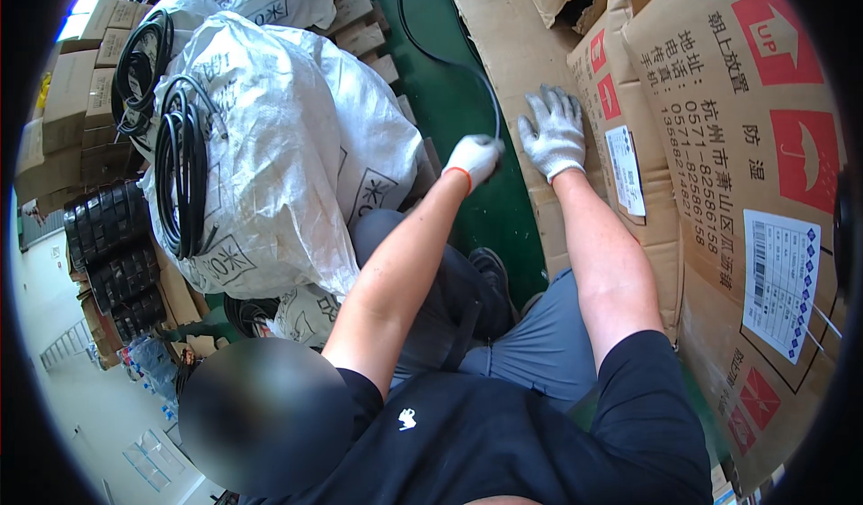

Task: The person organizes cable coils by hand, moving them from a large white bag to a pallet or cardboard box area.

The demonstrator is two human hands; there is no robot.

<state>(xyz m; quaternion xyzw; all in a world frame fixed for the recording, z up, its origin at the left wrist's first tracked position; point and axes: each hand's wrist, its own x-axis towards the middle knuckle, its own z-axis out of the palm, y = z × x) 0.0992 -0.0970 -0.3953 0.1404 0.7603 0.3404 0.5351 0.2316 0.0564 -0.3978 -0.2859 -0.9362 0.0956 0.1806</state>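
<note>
From the curled left hand (475, 158) a black cable (494, 105) stretches forward.

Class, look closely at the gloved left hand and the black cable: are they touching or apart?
Touching. The head view shows the black cable running down into the closed left hand, meeting the glove at its right edge.

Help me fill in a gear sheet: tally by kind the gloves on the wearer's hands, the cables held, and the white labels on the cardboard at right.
Left glove and right glove: 2
Black cable held: 1
White labels, smaller and larger: 2
Total: 5
</note>
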